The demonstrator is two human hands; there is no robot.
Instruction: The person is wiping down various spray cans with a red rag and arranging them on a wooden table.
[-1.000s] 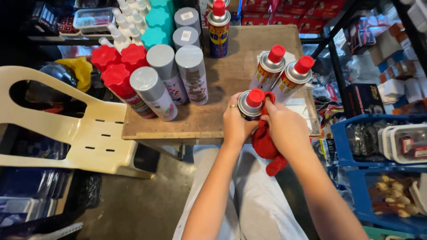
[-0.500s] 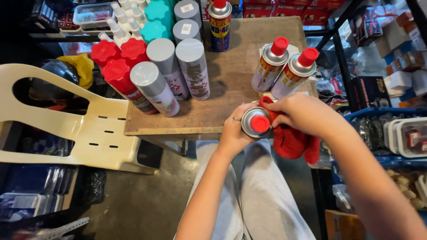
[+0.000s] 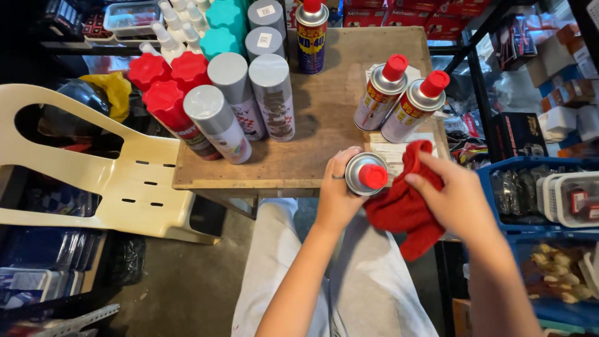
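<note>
Currently, the left hand (image 3: 337, 190) is wrapped around a small spray can (image 3: 366, 174) with a red cap, held upright at the near edge of the wooden table (image 3: 324, 118), centre of the frame. The right hand (image 3: 458, 196), fingers curled, grips a red cloth (image 3: 402, 209) pressed against the can's right side. Two matching cans (image 3: 402, 100) stand just above, right of centre. A cluster of grey, red and teal cans (image 3: 218, 93) occupies the upper left. A cream plastic chair (image 3: 93, 181) sits at left.
</note>
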